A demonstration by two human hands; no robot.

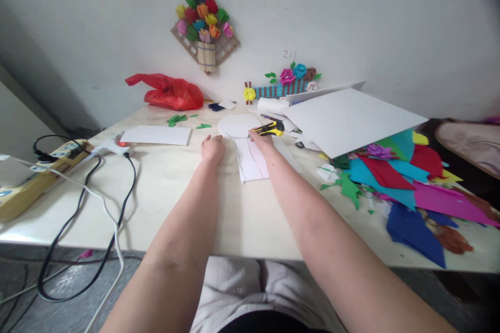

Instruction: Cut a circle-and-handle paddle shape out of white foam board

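Observation:
My right hand (261, 138) is closed around a yellow and black utility knife (271, 128), whose body points to the right. Beneath it lies a white sheet (250, 164) with drawn curved lines. A round white card (235, 124) is just beyond the sheet, partly covered by my right hand. To the left of both, my left hand (213, 147) rests on the table with its fingers spread and nothing in them. The knife's tip is hidden by my fingers, so I cannot tell if the blade touches the paper.
A large white board (351, 119) leans over coloured felt scraps (390, 177) at the right. Leftward are a white card strip (156, 135), green leaf pieces (177, 120), a red plastic bag (174, 93), a yellow power strip (42, 177) and looping cables (130, 195).

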